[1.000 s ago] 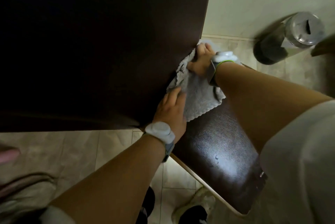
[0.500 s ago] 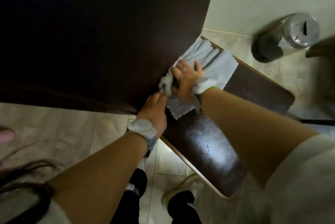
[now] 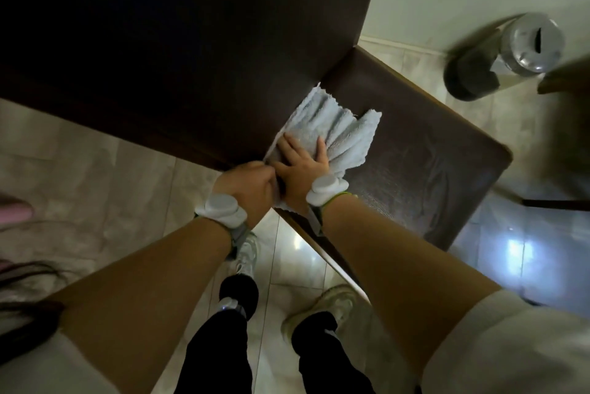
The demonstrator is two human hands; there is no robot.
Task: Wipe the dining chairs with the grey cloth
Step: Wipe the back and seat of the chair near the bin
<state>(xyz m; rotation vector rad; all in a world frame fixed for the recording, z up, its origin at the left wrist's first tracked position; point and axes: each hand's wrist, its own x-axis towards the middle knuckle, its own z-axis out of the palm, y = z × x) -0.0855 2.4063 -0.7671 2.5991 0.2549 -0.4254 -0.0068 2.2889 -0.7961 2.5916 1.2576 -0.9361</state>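
A dark brown dining chair fills the view, its tall backrest (image 3: 178,42) at the upper left and its leather seat (image 3: 415,157) running to the right. The grey cloth (image 3: 344,125) lies bunched on the seat where it meets the backrest. My right hand (image 3: 303,160) presses flat on the cloth with straight, spread fingers. My left hand (image 3: 249,186) sits just left of it at the seat's near corner, fingers curled over the cloth's edge. Both wrists wear white bands.
A metal-lidded bin (image 3: 504,55) stands on the tiled floor by the wall at the upper right. My feet in pale shoes (image 3: 322,304) stand close to the seat's front edge. Another dark furniture edge (image 3: 565,74) shows at the far right.
My right hand has drawn the cloth back along the seat toward the near corner and now lies flat on it. My left hand stayed at the corner, and the view pulled back.
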